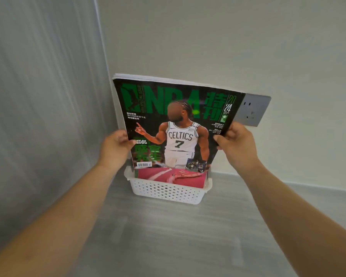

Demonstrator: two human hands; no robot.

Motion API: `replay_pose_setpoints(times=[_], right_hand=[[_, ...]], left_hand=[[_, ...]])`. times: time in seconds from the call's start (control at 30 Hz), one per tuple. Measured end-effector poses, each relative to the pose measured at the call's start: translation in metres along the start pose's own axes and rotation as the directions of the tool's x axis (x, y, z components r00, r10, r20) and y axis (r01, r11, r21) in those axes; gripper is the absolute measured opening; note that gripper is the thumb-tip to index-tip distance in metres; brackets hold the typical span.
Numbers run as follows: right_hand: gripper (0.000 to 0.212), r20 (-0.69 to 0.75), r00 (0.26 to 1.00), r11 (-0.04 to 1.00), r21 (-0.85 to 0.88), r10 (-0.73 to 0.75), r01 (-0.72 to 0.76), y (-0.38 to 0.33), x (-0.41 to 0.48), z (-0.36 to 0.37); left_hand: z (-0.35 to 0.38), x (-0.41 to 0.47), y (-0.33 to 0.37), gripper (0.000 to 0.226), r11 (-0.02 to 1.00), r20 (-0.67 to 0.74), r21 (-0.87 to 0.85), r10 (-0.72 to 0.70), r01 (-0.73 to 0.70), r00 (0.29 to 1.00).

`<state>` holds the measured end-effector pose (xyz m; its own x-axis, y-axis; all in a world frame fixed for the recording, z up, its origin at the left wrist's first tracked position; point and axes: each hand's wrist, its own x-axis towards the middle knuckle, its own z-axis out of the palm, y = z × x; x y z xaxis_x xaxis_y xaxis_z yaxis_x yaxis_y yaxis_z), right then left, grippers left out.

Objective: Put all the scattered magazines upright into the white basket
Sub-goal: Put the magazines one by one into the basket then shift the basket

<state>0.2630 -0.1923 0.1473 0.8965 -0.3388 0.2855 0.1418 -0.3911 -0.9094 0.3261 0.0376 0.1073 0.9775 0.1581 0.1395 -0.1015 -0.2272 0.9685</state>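
A stack of magazines (pixel 174 124) stands upright in the white perforated basket (pixel 168 192) on the floor by the wall corner. Its front cover is black and green with a basketball player in a white jersey. My left hand (pixel 116 146) grips the stack's left edge and my right hand (pixel 236 142) grips its right edge. The lower end of the stack sits inside the basket. A pink-red magazine (pixel 168 176) lies low in the basket in front of the stack.
A grey wall socket (pixel 254 110) is on the wall right behind the stack's top right corner. A pale curtain (pixel 44 96) hangs at the left. Grey floor (pixel 168 236) stretches in front of the basket.
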Motion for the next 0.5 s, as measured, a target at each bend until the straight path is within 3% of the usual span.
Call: replay_pose_setpoints(times=[0.13, 0.33, 0.5], right_hand=[[0.017, 0.008, 0.99, 0.989, -0.021, 0.143, -0.143, 0.028, 0.003, 0.011], [0.016, 0.002, 0.97, 0.969, -0.061, 0.242, -0.241, 0.053, 0.002, 0.024], [0.015, -0.012, 0.987, 0.945, -0.287, 0.16, -0.157, 0.054, 0.004, 0.037]], left_hand=[[0.009, 0.002, -0.021, 0.026, 0.996, 0.043, 0.085, -0.031, 0.027, 0.999], [0.02, 0.003, -0.044, 0.026, 0.986, 0.014, 0.135, -0.097, 0.094, 0.995], [0.024, 0.007, -0.057, 0.022, 0.978, -0.118, 0.144, -0.135, 0.152, 0.984]])
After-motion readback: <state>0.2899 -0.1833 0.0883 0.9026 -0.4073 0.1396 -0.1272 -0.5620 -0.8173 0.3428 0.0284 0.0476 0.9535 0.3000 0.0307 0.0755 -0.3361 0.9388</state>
